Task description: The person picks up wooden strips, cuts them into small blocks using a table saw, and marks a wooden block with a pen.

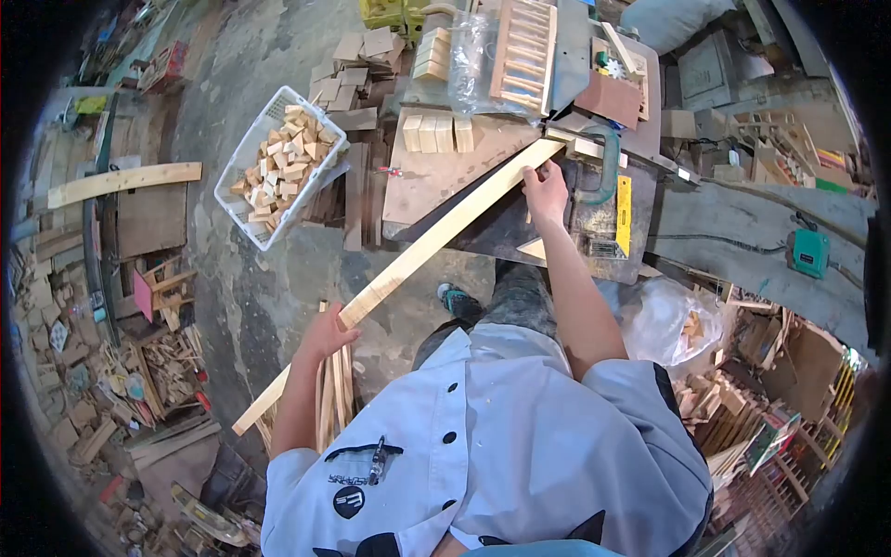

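Note:
A long pale wooden strip point(436, 249) runs diagonally from the lower left up to the machine table at the upper right. My left hand point(325, 331) is closed round its lower part, with the strip's end sticking out beyond my forearm. Near the upper end, my right hand point(546, 192) grips the strip's edge with fingers and thumb. That end lies over the dark tabletop point(483, 223), beside a green curved guard point(608, 167). A yellow square point(624, 215) lies to the right of my right hand.
Small wood blocks fill a white basket point(249, 148) at the left. Several cut blocks point(438, 134) stand on a brown board point(408, 190). Upright strips point(336, 385) are beside my left forearm. A plastic bag point(670, 320) sits at the right, and a green box point(809, 252) farther right.

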### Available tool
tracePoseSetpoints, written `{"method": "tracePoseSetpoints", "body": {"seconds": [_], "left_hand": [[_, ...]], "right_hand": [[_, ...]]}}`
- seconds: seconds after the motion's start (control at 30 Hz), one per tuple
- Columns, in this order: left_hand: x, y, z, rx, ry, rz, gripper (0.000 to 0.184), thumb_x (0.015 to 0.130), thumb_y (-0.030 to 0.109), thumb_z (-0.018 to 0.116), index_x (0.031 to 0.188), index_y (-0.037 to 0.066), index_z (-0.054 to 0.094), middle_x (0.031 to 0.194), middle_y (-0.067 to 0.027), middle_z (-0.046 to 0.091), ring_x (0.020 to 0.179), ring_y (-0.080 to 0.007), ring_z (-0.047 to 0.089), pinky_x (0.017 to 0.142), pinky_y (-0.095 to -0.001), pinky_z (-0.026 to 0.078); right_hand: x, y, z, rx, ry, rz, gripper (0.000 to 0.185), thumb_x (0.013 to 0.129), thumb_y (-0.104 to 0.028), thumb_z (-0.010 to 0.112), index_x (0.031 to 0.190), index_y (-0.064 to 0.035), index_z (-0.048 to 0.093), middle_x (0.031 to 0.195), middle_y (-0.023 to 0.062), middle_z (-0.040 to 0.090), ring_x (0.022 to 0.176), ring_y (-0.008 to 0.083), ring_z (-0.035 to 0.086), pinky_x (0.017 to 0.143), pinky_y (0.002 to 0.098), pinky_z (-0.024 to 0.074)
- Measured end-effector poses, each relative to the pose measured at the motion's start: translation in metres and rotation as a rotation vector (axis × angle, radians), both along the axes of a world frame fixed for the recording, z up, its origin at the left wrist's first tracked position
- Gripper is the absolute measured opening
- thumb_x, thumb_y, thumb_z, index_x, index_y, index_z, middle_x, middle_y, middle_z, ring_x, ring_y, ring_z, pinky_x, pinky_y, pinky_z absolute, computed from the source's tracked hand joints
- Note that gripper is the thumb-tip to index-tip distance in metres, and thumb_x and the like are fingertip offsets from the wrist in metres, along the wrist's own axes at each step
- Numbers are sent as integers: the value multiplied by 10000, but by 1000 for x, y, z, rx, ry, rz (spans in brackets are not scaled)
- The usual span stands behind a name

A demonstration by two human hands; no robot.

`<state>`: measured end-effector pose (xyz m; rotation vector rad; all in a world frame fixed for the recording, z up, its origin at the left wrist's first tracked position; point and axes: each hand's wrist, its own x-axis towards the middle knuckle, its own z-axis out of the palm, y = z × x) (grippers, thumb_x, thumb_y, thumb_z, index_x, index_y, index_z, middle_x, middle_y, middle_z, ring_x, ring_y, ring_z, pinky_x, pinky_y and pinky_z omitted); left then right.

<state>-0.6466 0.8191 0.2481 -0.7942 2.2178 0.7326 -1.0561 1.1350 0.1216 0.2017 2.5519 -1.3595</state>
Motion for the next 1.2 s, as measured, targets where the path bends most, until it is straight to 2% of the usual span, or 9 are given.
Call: {"method": "tracePoseSetpoints", "body": {"seconds": [0.03,0.1,0.27,0.57,0.9,0.97,1.07,1.13,1.2], "left_hand": [[-4,-1,-1,-3,-1,-11,583,799,397,856,1196,27,641,1060,-284,729,1053,-501,689,885,-526,556],[-12,-6,-8,16,17,11,574,809,381,839,1223,33,648,1067,-288,735,1048,-482,703,890,-524,564],[-13,-20,-45,-81,26,-29,537,825,371,817,1235,56,672,1043,-276,750,1032,-468,720,884,-530,577],[-26,-23,-39,-133,-1,-61,533,836,398,828,1237,73,694,1024,-240,767,1011,-449,733,865,-521,588],[-37,-25,-44,-170,-14,-112,567,820,422,850,1231,66,689,994,-244,765,977,-450,738,844,-525,591],[-37,-26,-46,-163,-15,-110,585,820,427,850,1250,68,685,996,-246,765,977,-452,738,845,-526,591],[-30,-29,-55,-156,-6,-105,632,821,436,848,1301,67,665,997,-251,765,975,-457,739,852,-531,590],[-35,-26,-50,-153,1,-98,663,823,440,847,1334,66,651,997,-253,766,974,-459,740,858,-535,589],[-47,-21,-41,-118,-65,-73,700,824,412,852,1388,66,624,1142,-250,743,1085,-454,711,925,-531,572]], "right_hand": [[3,-4,13,-3,-1,-11,470,999,-249,720,1368,17,599,1163,146,736,1044,222,735,887,358,603],[8,-11,37,26,-7,-2,559,984,-306,730,1409,18,566,1187,217,745,1102,361,729,988,449,547],[13,-19,20,-16,11,-87,498,963,-293,771,1308,19,595,1081,203,767,1034,358,746,944,458,559],[14,-25,24,-11,0,-163,439,966,-284,780,1282,-8,653,1071,162,774,990,281,759,921,403,573],[3,-20,25,-70,-56,-184,444,962,-257,777,1304,-6,642,1073,165,772,1000,306,758,923,416,572],[2,-20,16,-72,-45,-207,398,966,-238,780,1268,-5,666,1039,117,781,920,211,753,872,372,583],[2,-21,16,-82,-2,-196,449,956,-262,778,1296,-3,643,1044,174,770,988,325,753,912,434,569],[-1,-19,17,-46,9,-170,446,955,-263,776,1290,-1,643,1042,180,769,989,339,750,912,442,568],[-1,-18,19,-6,13,-138,443,954,-264,774,1284,0,644,1040,185,767,990,354,748,912,450,566]]}}
